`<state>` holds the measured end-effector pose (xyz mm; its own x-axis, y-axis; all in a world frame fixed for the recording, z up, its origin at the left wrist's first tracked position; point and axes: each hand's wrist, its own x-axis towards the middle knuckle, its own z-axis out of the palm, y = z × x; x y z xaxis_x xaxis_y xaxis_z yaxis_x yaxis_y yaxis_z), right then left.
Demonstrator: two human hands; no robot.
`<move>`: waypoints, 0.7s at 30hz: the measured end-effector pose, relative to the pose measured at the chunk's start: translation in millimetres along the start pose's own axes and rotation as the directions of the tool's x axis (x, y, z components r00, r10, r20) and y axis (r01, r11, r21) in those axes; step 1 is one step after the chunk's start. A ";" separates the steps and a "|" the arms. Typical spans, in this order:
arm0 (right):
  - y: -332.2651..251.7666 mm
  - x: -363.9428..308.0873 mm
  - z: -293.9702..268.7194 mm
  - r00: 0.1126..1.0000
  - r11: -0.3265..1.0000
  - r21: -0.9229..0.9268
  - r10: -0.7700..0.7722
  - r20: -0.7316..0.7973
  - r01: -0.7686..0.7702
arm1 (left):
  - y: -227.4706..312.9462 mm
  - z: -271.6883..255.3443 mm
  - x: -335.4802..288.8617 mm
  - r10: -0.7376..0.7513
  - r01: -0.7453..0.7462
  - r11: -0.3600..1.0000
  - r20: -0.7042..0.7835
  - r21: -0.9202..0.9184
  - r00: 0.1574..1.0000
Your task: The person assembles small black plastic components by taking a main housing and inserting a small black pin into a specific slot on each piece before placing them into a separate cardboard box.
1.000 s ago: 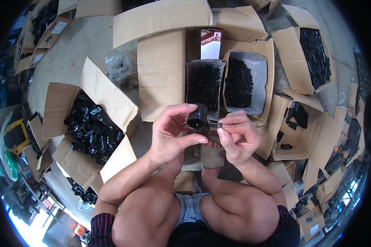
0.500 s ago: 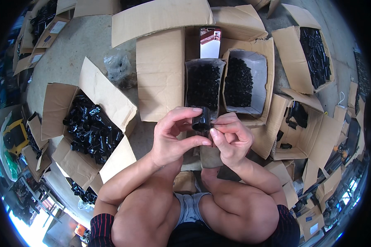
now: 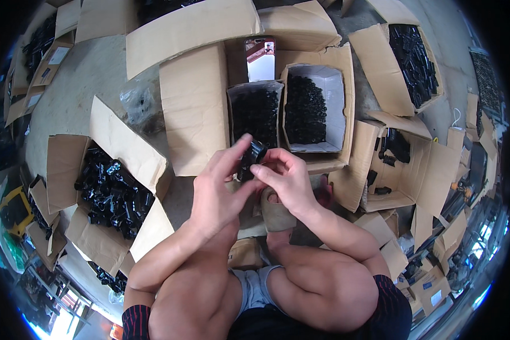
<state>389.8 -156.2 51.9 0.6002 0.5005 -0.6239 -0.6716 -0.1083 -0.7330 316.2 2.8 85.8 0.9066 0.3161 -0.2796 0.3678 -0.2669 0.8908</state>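
Observation:
A glossy black cylindrical plastic part (image 3: 256,151) is held between my hands, tilted, above the front of a bin of small black pieces (image 3: 256,110). My left hand (image 3: 216,184) is curved round its left side, the forefinger near the top and the thumb below; the fingers are slightly blurred. From the right, my right hand (image 3: 286,177) closes thumb and fingers on the same part. Fingers hide much of its lower end. A second bin of small black pieces (image 3: 306,110) stands beside the first, both inside an open cardboard box (image 3: 348,105).
A phone (image 3: 260,59) stands upright behind the bins. To the left, an open carton (image 3: 68,178) holds a heap of black parts. On the right, one carton (image 3: 399,190) has a few black parts, another (image 3: 382,71) many. A clear plastic bag (image 3: 139,102) lies on the floor.
The black part has tilted, and my right hand has moved from a pinch at its lower right side to a hold around it. The whole view has shifted, moving the boxes leftward.

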 end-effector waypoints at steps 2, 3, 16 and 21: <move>-5.3 4.6 -5.3 0.997 0.995 0.049 0.082 0.010 -0.083 | -7.4 -5.4 1.8 -0.220 0.263 0.898 0.157 -0.353 0.963; -7.3 6.0 -6.8 0.992 0.990 0.073 0.123 0.017 -0.124 | -16.3 -10.5 6.6 -0.260 0.365 0.821 0.282 -0.439 0.924; -24.1 41.1 -53.4 0.901 0.636 -0.700 -0.432 0.026 0.325 | -41.2 -5.1 2.9 -0.373 0.541 0.551 0.392 -0.635 0.841; -16.5 96.0 -100.3 0.874 0.235 -0.930 -0.464 0.147 0.281 | -45.4 0.7 3.1 -0.359 0.500 0.602 0.348 -0.623 0.866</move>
<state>502.1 -192.6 -23.2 0.7720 0.6137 -0.1654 0.4149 -0.6837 -0.6003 302.5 15.3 44.2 0.7252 0.0524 -0.6866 0.5458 0.5642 0.6195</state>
